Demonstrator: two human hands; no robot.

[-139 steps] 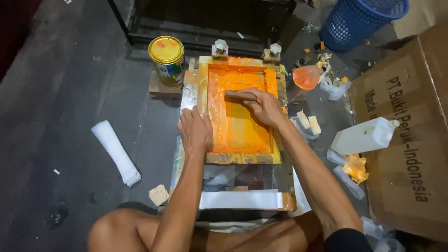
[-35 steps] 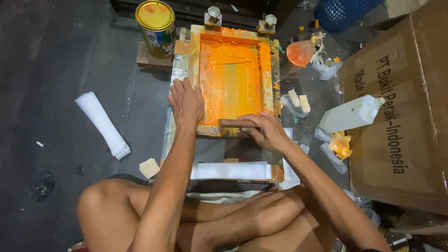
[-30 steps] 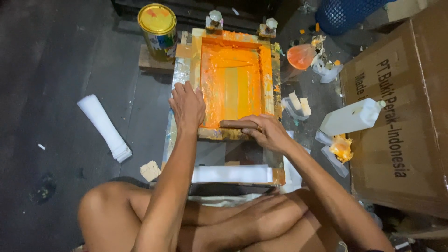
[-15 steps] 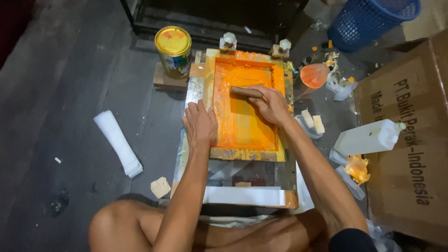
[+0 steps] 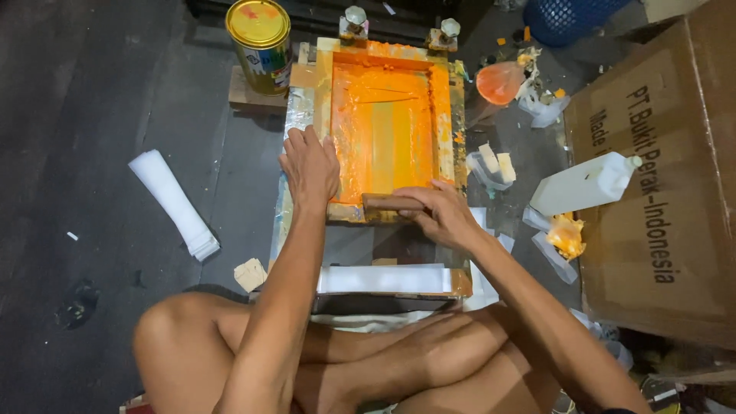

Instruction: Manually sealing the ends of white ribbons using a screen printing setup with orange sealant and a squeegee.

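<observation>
Cardboard box (image 5: 675, 176) fills the right side, well apart from the work. Dark floor (image 5: 100, 100) carries everything; there's no raised surface here.

Screen frame (image 5: 387, 126) lies flat on its base, between my knees and the paint can (image 5: 259, 42). It's a wooden rim with mesh inside, coated in wet orange ink. I judge the rim stiff and the mesh taut but tearable, with ink making everything slick. Best hold is on the rim's outer edge, where the ink is thin.

My left hand (image 5: 309, 165) lies flat and open on the frame's left rail, pressing down and gripping nothing.

My right hand (image 5: 441, 217) is closed over the squeegee (image 5: 389, 202), fingers wrapped across its back. The squeegee sits at the frame's near edge, touching it. I judge it light and rigid in the wooden handle; the blade isn't visible. It wants a grip across the handle's middle, and ink smear may make it slippery.

White folded strip (image 5: 175, 203) lies to the left, white jug (image 5: 584, 184) to the right, both apart from the frame.
</observation>
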